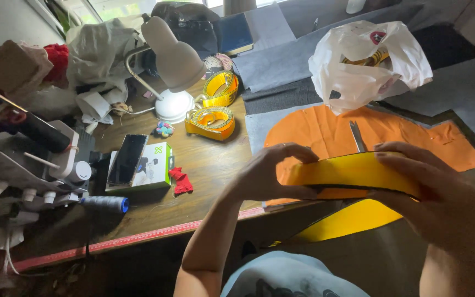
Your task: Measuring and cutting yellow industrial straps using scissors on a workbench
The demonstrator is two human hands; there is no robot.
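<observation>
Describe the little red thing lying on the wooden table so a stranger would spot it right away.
Start at the white desk lamp at the back of the wooden table, then come forward to the green and white box with a phone lying on it. The crumpled red scrap of cloth lies just right of that box, the only small red piece on the bare wood.

Yellow strap between both hands: smooth, slightly glossy webbing. Orange cloth beyond them: matt. Plastic bag farther off: thin, crinkled. Tabletop: worn wood.
</observation>
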